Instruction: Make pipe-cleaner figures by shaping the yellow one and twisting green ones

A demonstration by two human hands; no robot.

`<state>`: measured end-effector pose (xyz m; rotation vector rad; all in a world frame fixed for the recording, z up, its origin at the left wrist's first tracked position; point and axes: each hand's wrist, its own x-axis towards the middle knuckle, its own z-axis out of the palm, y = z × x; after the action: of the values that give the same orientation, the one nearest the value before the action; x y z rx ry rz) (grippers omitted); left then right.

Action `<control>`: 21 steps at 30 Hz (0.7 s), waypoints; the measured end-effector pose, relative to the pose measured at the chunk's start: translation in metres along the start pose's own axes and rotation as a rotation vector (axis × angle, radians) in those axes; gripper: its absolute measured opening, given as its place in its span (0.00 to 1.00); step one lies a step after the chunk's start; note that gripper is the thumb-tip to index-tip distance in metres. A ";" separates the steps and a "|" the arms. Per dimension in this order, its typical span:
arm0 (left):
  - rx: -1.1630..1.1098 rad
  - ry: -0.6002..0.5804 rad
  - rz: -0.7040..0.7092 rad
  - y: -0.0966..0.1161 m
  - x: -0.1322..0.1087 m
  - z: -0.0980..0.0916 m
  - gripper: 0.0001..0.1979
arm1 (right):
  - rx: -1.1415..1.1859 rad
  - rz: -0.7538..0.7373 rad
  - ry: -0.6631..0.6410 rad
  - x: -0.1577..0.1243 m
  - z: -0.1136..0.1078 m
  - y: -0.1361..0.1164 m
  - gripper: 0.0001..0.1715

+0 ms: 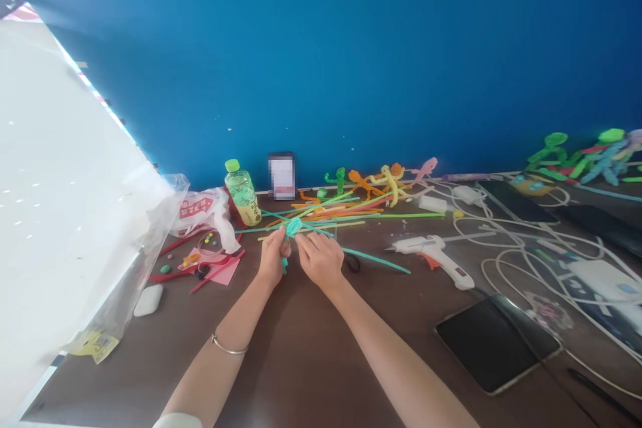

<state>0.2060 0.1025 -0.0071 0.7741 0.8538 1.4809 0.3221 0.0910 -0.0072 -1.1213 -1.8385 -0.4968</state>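
A teal pipe-cleaner piece (293, 226) with a coiled top is held up between my two hands over the dark table (301, 354). My left hand (272, 255) is closed on its left side, and a short teal end hangs below the fingers. My right hand (321, 257) pinches it from the right, fingers curled. One long teal strand (378, 260) sticks out to the right past my right hand. Behind both hands lies a loose bundle of green, orange and teal pipe cleaners (346, 212).
A green-capped bottle (243, 195) and a propped phone (281, 176) stand behind. On the right are a glue gun (441, 255), a tablet (496, 342) and tangled white cables. Pipe-cleaner figures (391, 182) line the wall. Pink paper (221, 266) and a plastic bag (203, 212) lie left.
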 end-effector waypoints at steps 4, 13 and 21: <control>-0.110 -0.053 -0.172 0.001 0.000 -0.001 0.25 | 0.034 0.006 0.008 0.000 0.000 0.000 0.10; -0.276 -0.071 -0.347 0.004 0.001 -0.001 0.24 | 0.073 -0.009 0.016 0.000 0.000 0.001 0.11; -0.261 -0.136 -0.332 0.003 0.001 -0.003 0.21 | 0.101 -0.006 0.017 0.000 0.000 0.002 0.08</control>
<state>0.2020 0.1027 -0.0054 0.5043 0.6354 1.1990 0.3240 0.0921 -0.0079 -1.0408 -1.8323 -0.4105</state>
